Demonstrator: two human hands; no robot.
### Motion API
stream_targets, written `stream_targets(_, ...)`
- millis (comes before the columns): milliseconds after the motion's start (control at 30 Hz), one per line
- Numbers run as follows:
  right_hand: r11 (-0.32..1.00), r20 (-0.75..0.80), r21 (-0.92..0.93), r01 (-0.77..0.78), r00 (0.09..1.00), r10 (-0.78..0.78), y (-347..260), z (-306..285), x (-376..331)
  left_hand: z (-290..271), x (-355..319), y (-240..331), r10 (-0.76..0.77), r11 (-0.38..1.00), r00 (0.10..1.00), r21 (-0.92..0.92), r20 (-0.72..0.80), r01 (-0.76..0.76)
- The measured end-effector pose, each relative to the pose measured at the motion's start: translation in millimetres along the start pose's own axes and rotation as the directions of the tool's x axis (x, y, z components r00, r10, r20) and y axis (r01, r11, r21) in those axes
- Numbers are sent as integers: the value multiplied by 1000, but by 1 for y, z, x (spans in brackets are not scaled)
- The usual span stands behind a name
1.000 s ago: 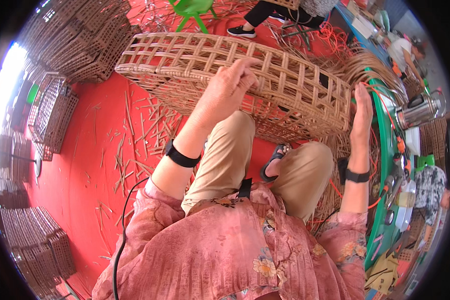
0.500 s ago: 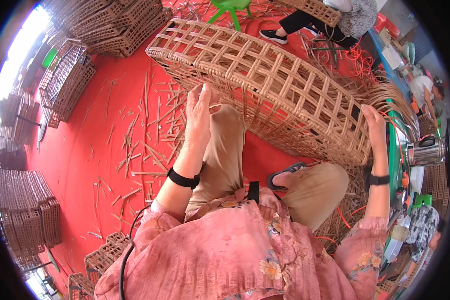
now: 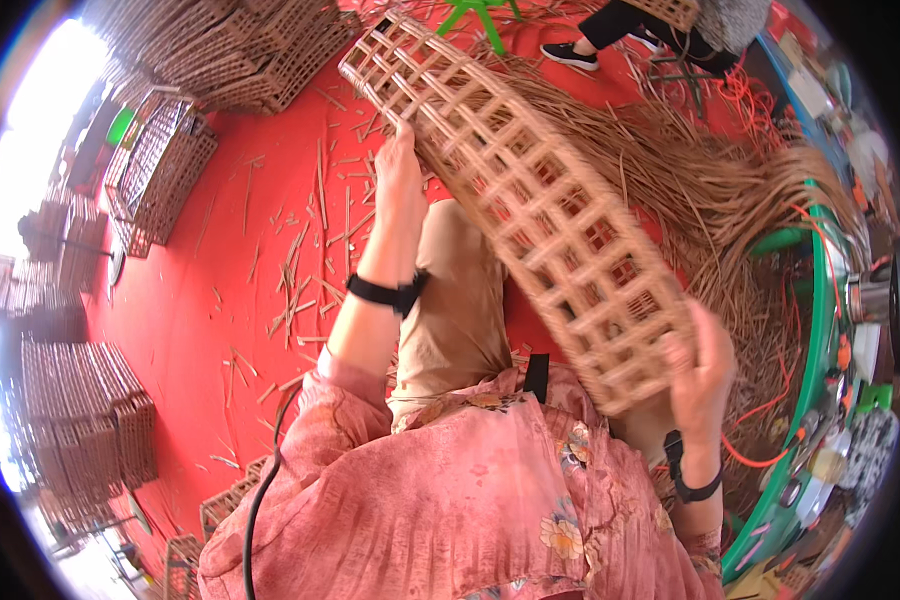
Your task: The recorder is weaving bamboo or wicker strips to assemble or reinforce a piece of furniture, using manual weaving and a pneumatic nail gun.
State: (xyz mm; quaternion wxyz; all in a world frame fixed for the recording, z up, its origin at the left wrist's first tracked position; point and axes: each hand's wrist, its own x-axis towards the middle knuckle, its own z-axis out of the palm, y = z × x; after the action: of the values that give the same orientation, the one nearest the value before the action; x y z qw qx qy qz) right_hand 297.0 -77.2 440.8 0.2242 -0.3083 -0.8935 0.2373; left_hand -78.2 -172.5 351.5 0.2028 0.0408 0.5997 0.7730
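A long woven rattan basket [image 3: 530,190] with an open lattice slants across in front of me, from the upper left to the lower right. My left hand [image 3: 400,165] is closed on its left edge, near the far end; most of its fingers are behind the weave. At the near right end, my right hand [image 3: 703,365] grips the basket's corner, slightly smeared by motion. Beneath the basket are my knees in tan trousers. A thick spread of loose brown strands [image 3: 700,180] lies beyond it on the right.
Stacked woven baskets [image 3: 220,50] stand at the far left, with more stacks [image 3: 85,420] at the left. Short cut strips [image 3: 295,280] litter the red floor [image 3: 200,330]. A green-edged table [image 3: 825,300] holds tools at the right. Another person's shoe [image 3: 570,56] shows near a green stool [image 3: 475,15].
The basket has turned and tilted, its right end coming down nearer to me. My right hand has moved down and left, closing on that end; my left hand now grips the edge.
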Motion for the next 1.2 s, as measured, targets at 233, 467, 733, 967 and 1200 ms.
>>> stream_targets(233,808,778,422,-412,621,-90,-23,49,1,67,61,21,-57,998,869,1,491,65)
stream_targets(467,726,752,570,-386,600,-271,-2,57,-2,137,54,35,16,940,768,253,641,-231)
stream_targets(733,562,504,794,-233,769,-393,3,75,4,208,36,51,-17,861,720,376,694,-342)
stream_targets(967,543,444,809,-226,840,-312,0,105,22,283,79,38,-78,354,704,680,706,-642)
stream_targets(1200,315,404,903,-292,828,-390,8,116,47,310,86,23,82,193,725,703,684,-685)
